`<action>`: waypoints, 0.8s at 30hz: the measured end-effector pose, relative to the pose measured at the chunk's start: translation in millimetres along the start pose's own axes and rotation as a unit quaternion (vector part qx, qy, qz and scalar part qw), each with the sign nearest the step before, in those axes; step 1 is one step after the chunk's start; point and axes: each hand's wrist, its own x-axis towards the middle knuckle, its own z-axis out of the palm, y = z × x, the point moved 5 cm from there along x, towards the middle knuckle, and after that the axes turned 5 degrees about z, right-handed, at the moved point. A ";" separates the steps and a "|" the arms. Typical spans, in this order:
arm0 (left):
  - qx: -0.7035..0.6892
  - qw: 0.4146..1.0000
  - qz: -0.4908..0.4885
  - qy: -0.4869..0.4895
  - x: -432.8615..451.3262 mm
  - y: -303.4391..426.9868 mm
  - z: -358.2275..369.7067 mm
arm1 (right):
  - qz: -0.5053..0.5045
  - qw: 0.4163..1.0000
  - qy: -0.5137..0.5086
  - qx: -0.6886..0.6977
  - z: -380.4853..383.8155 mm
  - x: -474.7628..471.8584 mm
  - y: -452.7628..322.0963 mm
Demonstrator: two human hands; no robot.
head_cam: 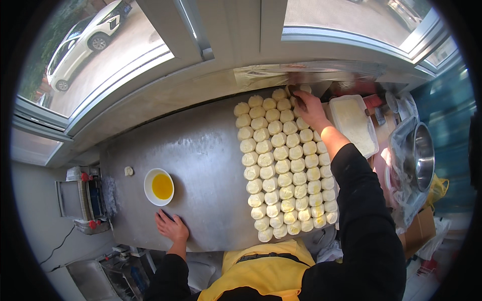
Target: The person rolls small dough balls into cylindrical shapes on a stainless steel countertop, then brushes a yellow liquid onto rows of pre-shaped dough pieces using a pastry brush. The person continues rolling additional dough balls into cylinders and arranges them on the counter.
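Many round pale dough balls (280,153) stand close together in rows on the right part of a metal worktable (203,150). Some, mostly in the near rows, have a yellow sheen. At the far end of the rows is my right hand (309,107), its fingers bent around a dark brown object (299,101) over the dough balls; what it is cannot be told. My left hand (172,227) rests near the table's front edge, fingers spread and partly under shadow. Just beyond it stands a white bowl (148,188) of yellow liquid. A small dough piece (128,171) lies left of the bowl.
A white tub of pale powder (352,122) stands right of the dough. Farther right are a steel bowl (423,156), plastic bags and a cardboard box (420,229). A machine (77,199) adjoins the table's left end. A wall with windows (222,81) borders the far edge.
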 end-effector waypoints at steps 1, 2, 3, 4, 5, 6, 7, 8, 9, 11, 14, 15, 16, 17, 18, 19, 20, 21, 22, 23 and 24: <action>-0.001 1.000 -0.003 -0.003 -0.4 -1.0 0.4 | 0.050 0.998 -0.033 -0.019 -0.3 -5.7 4.1; -0.006 1.000 -0.008 -0.004 -0.6 -1.3 1.6 | 0.025 0.998 -0.049 -0.022 -4.4 -11.2 0.4; -0.005 1.000 -0.005 -0.002 -1.0 -1.2 2.4 | 0.037 0.996 -0.080 -0.032 -8.9 -17.8 0.0; -0.004 1.000 -0.002 0.001 -1.1 -1.9 2.9 | 0.045 0.993 -0.106 -0.033 -13.6 -24.8 -1.3; -0.004 1.000 0.002 0.009 -1.2 -1.9 3.2 | 0.069 0.986 -0.146 -0.043 -17.6 -31.9 -0.3; -0.002 1.000 -0.002 0.004 -1.2 -2.4 4.9 | 0.090 0.979 -0.179 -0.045 -22.9 -38.2 1.7; -0.002 1.000 -0.003 0.007 -1.0 -3.0 5.3 | 0.093 0.972 -0.212 -0.029 -25.9 -40.9 2.7; -0.008 1.000 -0.001 0.016 -0.7 -2.4 5.3 | 0.109 0.978 -0.173 -0.033 -33.6 -37.3 7.0; 0.003 1.000 -0.007 0.008 -0.3 -2.7 6.3 | 0.109 0.985 -0.136 -0.017 -38.9 -32.2 11.0; 0.016 1.000 -0.009 0.004 0.1 -2.7 6.0 | 0.115 0.990 -0.058 0.060 -42.6 -19.4 23.5; 0.009 1.000 -0.008 -0.004 0.4 -2.6 4.9 | 0.144 0.978 0.045 0.148 -38.1 -7.8 47.2; 0.009 1.000 -0.004 0.000 0.2 -2.4 3.7 | 0.117 0.985 0.024 0.125 -33.9 -9.9 48.2; 0.007 1.000 -0.001 0.000 0.0 -2.4 3.5 | 0.111 0.988 0.014 0.103 -33.0 -14.7 49.6; 0.003 1.000 0.002 0.004 -0.5 -2.6 3.1 | 0.114 0.990 -0.003 0.082 -34.0 -21.4 49.8; -0.001 1.000 0.000 0.001 -0.8 -3.2 4.1 | 0.121 0.991 -0.024 0.057 -37.8 -29.0 48.8; -0.006 1.000 0.000 0.002 -1.6 -4.1 4.7 | 0.137 0.989 -0.051 0.033 -44.4 -38.6 47.4; -0.017 1.000 0.011 0.017 -1.6 -3.3 4.4 | 0.154 0.985 -0.078 0.007 -52.7 -44.3 45.3; -0.011 1.000 0.003 0.003 -2.6 -4.9 6.6 | 0.201 0.972 -0.114 0.038 -59.8 -47.7 46.0; -0.010 1.000 0.004 0.008 -1.8 -4.5 7.1 | 0.245 0.956 -0.146 0.070 -64.9 -45.7 46.6; -0.013 1.000 0.014 0.025 -1.5 -3.7 5.7 | 0.294 0.935 -0.174 0.098 -68.8 -45.1 48.4; -0.006 1.000 0.008 0.013 -0.4 -3.7 7.2 | 0.317 0.932 -0.132 0.118 -71.0 -34.8 50.3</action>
